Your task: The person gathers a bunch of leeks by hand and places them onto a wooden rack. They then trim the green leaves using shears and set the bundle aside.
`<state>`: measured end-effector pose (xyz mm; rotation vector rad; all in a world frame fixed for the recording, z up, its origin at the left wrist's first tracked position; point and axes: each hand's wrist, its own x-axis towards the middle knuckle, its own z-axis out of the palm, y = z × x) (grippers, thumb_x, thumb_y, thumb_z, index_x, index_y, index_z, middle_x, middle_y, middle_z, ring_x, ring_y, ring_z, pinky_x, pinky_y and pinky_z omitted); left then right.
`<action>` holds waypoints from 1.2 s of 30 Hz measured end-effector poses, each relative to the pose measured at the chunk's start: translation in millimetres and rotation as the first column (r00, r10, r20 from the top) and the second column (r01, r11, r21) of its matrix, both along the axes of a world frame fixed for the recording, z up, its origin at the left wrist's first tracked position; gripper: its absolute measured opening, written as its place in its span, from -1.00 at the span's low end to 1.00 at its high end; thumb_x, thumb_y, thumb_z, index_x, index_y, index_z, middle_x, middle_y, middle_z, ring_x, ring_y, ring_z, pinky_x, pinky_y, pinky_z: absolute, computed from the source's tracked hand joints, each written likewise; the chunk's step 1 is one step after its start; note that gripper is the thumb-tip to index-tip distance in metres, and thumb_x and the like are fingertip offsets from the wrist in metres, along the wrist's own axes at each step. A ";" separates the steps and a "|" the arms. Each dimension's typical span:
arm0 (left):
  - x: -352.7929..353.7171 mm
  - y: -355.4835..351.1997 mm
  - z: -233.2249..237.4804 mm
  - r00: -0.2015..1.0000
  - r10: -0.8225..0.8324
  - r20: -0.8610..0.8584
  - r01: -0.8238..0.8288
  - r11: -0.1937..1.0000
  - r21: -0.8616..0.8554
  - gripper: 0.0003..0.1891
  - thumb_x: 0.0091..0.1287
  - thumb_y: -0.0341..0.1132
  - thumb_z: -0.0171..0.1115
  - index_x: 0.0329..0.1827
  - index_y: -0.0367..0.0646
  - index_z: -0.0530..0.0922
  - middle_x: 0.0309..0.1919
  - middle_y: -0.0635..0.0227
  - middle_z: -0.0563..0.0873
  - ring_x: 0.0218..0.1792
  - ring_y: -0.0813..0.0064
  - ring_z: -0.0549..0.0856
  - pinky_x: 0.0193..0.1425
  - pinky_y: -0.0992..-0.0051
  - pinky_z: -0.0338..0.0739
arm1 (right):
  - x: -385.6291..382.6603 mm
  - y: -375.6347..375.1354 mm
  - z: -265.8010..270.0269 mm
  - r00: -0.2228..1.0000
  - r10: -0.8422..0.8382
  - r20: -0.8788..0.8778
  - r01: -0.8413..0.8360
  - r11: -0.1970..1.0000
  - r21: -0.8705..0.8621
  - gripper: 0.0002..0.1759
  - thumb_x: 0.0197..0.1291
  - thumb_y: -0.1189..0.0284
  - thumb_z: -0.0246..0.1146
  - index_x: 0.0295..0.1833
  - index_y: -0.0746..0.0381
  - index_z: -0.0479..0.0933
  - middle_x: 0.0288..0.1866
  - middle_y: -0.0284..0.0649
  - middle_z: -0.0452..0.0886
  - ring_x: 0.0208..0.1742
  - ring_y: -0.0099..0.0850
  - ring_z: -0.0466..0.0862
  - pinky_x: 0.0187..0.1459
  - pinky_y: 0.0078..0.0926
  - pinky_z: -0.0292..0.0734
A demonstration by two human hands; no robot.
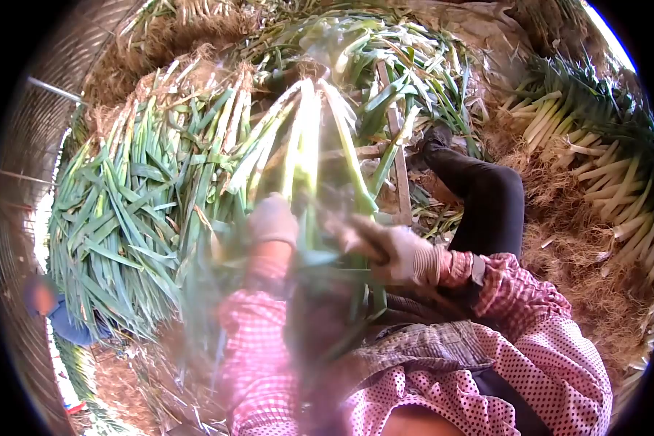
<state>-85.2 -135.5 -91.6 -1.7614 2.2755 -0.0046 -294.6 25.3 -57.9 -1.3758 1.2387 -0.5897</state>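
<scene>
Several long green-and-white leek-like stalks [307, 138] fan out in front of me, their white root ends pointing away. My left hand [272, 220], in a pale glove, is closed around part of these stalks, partly blurred. My right hand [407, 254], also gloved, is closed on a brownish, stick-like thing [357, 234] that points toward the stalks; its exact kind is too blurred to tell. Green leaves hang down below and between my two hands, over my lap.
A large pile of leafy stalks [123, 196] lies at the left, with roots behind it. At the right, white-stemmed stalks [603, 160] lie beside matted roots [559, 240]. A wooden bar [400, 160] stands ahead near my dark-clad leg [490, 200]. Another person [69, 320] is at the lower left.
</scene>
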 end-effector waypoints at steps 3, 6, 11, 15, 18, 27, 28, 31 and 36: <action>0.1 -0.6 1.7 0.999 0.036 -0.029 -0.038 0.998 -0.048 -0.68 0.19 -0.17 0.45 -0.11 -0.17 0.67 -0.19 0.03 0.80 -0.11 0.09 0.82 -0.05 0.23 0.72 | 14.1 -0.9 -24.3 1.000 -0.007 0.028 0.009 0.996 -0.086 0.11 -0.01 0.32 0.43 0.64 0.26 0.03 0.20 0.24 0.61 0.24 0.02 0.65 0.28 -0.22 0.54; -3.1 -5.3 4.5 0.995 0.097 0.022 -0.096 0.994 -0.060 -0.71 0.20 -0.23 0.43 -0.07 -0.15 0.68 -0.17 0.04 0.81 -0.10 0.07 0.82 -0.03 0.22 0.72 | 16.2 -35.9 -35.3 0.998 -0.054 -0.016 0.053 0.995 -0.079 0.06 0.07 0.38 0.41 0.64 0.26 0.02 0.31 0.13 0.57 0.30 -0.14 0.62 0.31 -0.33 0.51; -9.5 -6.2 15.0 0.994 0.112 0.019 -0.111 0.992 -0.065 -0.77 0.20 -0.36 0.32 -0.09 -0.22 0.70 -0.18 -0.05 0.80 -0.10 -0.02 0.80 -0.02 0.19 0.71 | 27.5 -132.9 -91.4 0.933 -0.273 -0.235 0.209 0.942 -0.264 -0.13 0.03 0.35 0.37 0.49 0.25 0.22 0.13 0.13 0.64 0.18 -0.03 0.67 0.16 -0.19 0.58; -11.1 -0.3 34.8 0.986 0.152 -0.068 -0.150 0.988 0.028 -0.74 0.19 -0.32 0.31 -0.12 -0.26 0.70 -0.16 -0.12 0.77 -0.05 -0.08 0.77 0.04 0.15 0.67 | 12.1 -188.4 -83.0 0.900 -0.370 -0.228 0.328 0.923 -0.202 -0.35 0.05 0.37 0.39 0.27 0.27 0.39 0.04 0.04 0.69 0.11 -0.11 0.71 0.07 -0.23 0.64; 14.7 -16.9 4.4 0.955 0.137 -0.264 -0.092 0.980 0.174 -0.70 0.18 -0.23 0.39 -0.11 -0.25 0.70 -0.19 -0.09 0.78 -0.10 -0.09 0.77 0.07 0.15 0.65 | -3.6 -191.7 -66.5 0.898 -0.426 -0.106 0.425 0.904 -0.037 -0.43 0.08 0.39 0.40 0.21 0.27 0.42 0.00 0.01 0.68 0.01 -0.17 0.73 -0.03 -0.24 0.67; -4.8 2.2 0.5 0.947 -0.282 -0.155 0.321 0.868 0.378 -0.69 0.41 -0.06 0.17 -0.28 -0.05 0.76 -0.19 0.10 0.79 -0.12 -0.02 0.76 0.03 0.09 0.63 | 17.7 -133.9 -37.1 0.978 -0.035 -0.204 0.015 0.995 -0.103 -0.06 -0.02 0.44 0.38 0.54 0.24 0.21 0.09 0.06 0.68 0.09 -0.04 0.71 0.15 -0.19 0.64; 9.5 -37.4 -28.0 0.937 -0.300 -0.177 0.339 0.903 0.264 -0.77 0.41 -0.20 0.13 -0.23 -0.06 0.73 -0.24 0.07 0.79 -0.19 -0.01 0.78 -0.06 0.09 0.65 | 20.2 -148.9 -42.4 0.969 -0.068 -0.237 0.031 0.987 -0.155 -0.09 -0.03 0.43 0.39 0.51 0.24 0.24 0.07 0.06 0.68 0.08 -0.04 0.72 0.14 -0.19 0.64; 9.6 -105.9 -25.3 0.958 -0.135 -0.255 0.062 0.959 -0.276 -0.82 0.44 -0.31 0.08 -0.06 -0.09 0.64 -0.30 -0.03 0.77 -0.21 -0.07 0.77 -0.11 0.10 0.66 | 30.6 -212.8 -107.4 0.931 -0.162 -0.327 0.058 0.950 -0.306 -0.17 -0.03 0.39 0.39 0.42 0.25 0.31 -0.01 0.06 0.70 0.04 -0.03 0.72 0.09 -0.18 0.63; -18.2 -158.5 -10.0 0.992 0.124 -0.025 -0.125 0.988 -0.085 -0.64 0.41 -0.12 0.27 0.13 -0.15 0.62 0.05 0.02 0.75 0.10 0.09 0.75 0.15 0.19 0.66 | 4.8 -263.5 -90.5 0.892 -0.366 -0.265 0.324 0.927 -0.189 -0.27 -0.03 0.34 0.38 0.32 0.28 0.41 -0.05 0.07 0.70 0.04 -0.04 0.71 0.09 -0.22 0.61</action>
